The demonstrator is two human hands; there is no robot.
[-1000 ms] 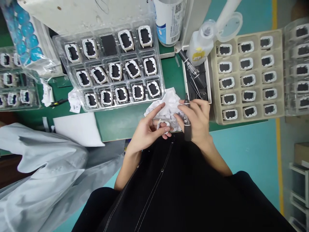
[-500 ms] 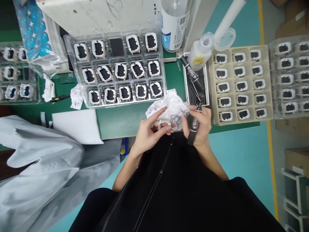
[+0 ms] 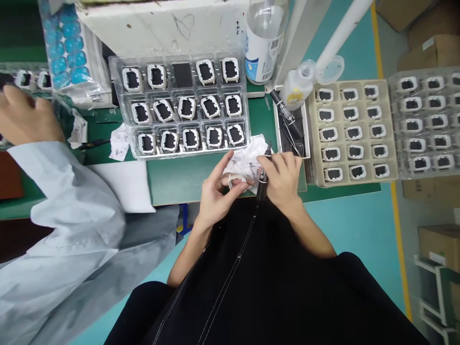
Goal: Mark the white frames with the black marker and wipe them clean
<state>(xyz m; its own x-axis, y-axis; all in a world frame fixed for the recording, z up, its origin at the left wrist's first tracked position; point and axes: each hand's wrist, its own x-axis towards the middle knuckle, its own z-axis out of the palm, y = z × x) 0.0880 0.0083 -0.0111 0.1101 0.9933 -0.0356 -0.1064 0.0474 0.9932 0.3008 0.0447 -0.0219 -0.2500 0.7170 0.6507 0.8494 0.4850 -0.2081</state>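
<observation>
Green table edge: partly bare | left hand: pinching frame | right hand: gripping marker

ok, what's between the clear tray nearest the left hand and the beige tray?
Head view: nearer the clear side, green bench; then a white-rimmed box holding a marker and tweezers, with a small bottle behind.
</observation>
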